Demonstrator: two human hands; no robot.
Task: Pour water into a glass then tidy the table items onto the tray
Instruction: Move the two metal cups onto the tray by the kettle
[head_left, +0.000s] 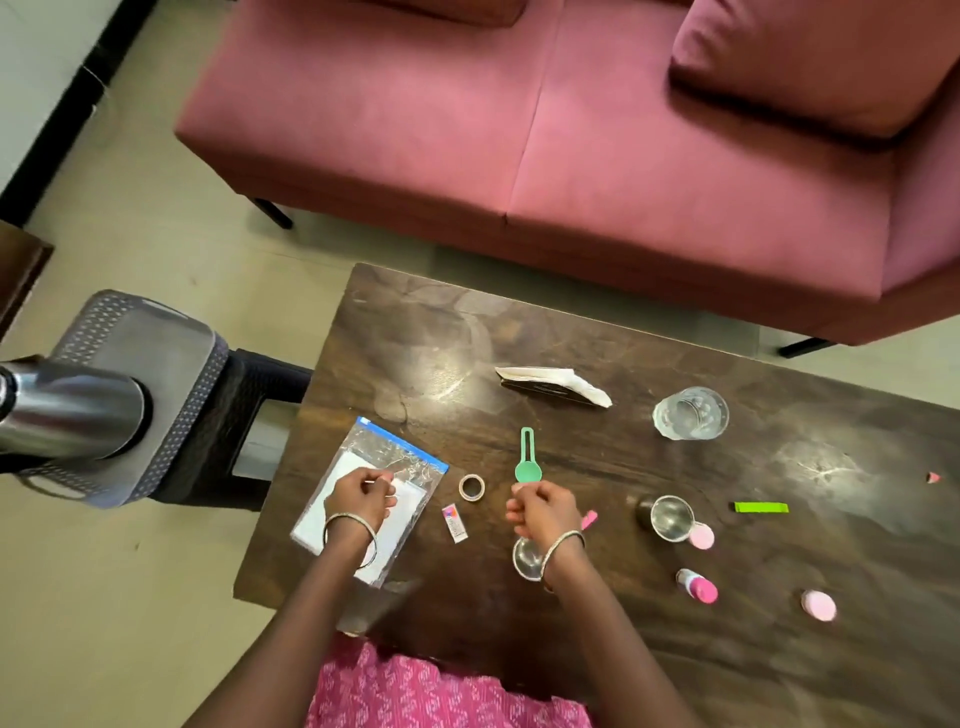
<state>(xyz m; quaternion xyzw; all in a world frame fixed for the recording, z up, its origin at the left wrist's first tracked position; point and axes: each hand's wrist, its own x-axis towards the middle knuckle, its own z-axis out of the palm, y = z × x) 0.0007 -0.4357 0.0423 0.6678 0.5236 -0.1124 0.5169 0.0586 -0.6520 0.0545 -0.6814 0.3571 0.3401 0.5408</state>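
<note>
1. A dark wooden table (571, 332) stands on a pale floor, and a person in pink leans over its near edge.
2. A small steel cup (525, 560) stands nearer than the tape roll (471, 487) and to its right, partly under the right wrist.
3. The left hand (358, 503) is just left of the roll, its fingers curled and pinching a clear plastic bag (384, 452) that lies flat.
4. The right hand (545, 512) is just right of the roll with its fingers curled. Its fingertips meet the round end of a green spoon (528, 460), but I cannot tell whether it grips the spoon.
5. The glass (691, 414) holds water and stands upright, well to the right of the roll and beyond it.
6. The grey tray (208, 395) is far left of the roll, off the table on a dark stool (254, 400). It carries a steel bottle (72, 410).
7. A pink sofa (519, 130) stands farthest back.
</note>
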